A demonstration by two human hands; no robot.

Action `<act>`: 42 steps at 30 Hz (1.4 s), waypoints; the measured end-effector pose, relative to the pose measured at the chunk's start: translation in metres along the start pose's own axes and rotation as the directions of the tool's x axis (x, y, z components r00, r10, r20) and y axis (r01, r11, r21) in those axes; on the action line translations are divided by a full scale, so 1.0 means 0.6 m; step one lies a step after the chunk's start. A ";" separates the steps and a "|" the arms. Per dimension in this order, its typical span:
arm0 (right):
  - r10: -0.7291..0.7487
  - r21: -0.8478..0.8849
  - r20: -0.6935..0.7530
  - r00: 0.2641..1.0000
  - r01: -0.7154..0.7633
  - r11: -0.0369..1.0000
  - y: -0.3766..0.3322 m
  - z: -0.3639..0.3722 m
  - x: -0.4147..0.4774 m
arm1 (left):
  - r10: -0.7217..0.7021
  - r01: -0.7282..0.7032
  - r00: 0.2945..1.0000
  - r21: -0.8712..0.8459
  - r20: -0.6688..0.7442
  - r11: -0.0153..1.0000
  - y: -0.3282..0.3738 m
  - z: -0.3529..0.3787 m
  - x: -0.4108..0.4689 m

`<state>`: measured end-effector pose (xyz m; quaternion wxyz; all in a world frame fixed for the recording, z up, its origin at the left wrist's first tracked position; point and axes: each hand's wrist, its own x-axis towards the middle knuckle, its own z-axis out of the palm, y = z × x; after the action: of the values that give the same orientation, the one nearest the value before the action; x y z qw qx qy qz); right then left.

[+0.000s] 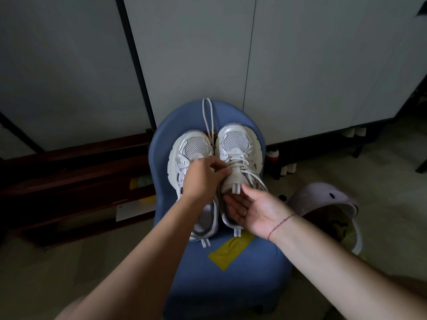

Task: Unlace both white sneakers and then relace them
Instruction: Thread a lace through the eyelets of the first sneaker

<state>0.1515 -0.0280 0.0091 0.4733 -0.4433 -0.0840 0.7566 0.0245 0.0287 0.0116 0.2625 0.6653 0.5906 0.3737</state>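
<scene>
The right white mesh sneaker [238,144] stands on the seat of a small blue padded chair [161,144]. Its toe points to the back edge of the seat and its heel to the front edge. Its white lacing [245,162] is still crossed through the eyelets, but it looks loose and the ends hang over the right side.

The left hand [203,176] reaches across to it. Its fingers are bent and their tips close on a strand of the lacing near the tongue. The right hand [251,209] lies palm up at the shoe's opening, just under the tongue tab, with its fingers straight and relaxed and holding nothing.

The left white mesh sneaker [191,148] touches the first one, toe also to the back edge. I see no lace on its visible part, though the left hand hides the middle. A loose white lace [207,116] lies folded between the two toes and up the chair back.

I judge that one shoe is already unlaced and the second is only begun. The rest of the unlacing and all the relacing remain.

A yellow patch [228,250] sits near the front edge of the seat, and a pale lilac rounded container [323,197] stands on the floor to the right.
</scene>
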 end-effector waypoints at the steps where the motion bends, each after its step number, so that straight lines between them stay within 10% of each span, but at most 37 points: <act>1: 0.002 -0.001 -0.001 1.000 -0.002 1.000 0.000 -0.001 0.000 | 0.007 -0.007 1.000 0.004 0.002 1.000 -0.001 0.001 0.000; 28: -0.012 -0.114 -0.013 1.000 0.010 0.993 -0.004 -0.005 -0.002 | 0.162 -0.141 0.985 0.264 -0.060 0.954 0.000 0.001 -0.014; 37: -0.003 -0.101 -0.012 1.000 0.002 0.995 -0.007 -0.009 0.001 | -0.307 0.316 0.820 -0.066 -0.482 0.947 -0.045 -0.069 0.021; 42: 0.004 -0.093 -0.020 1.000 -0.006 0.996 -0.007 -0.007 0.003 | 0.104 -0.095 0.992 0.107 -0.076 0.990 -0.002 -0.028 0.000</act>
<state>0.1570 -0.0259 0.0078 0.4512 -0.4724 -0.1134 0.7486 0.0101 0.0274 0.0203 0.1846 0.6910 0.5852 0.3820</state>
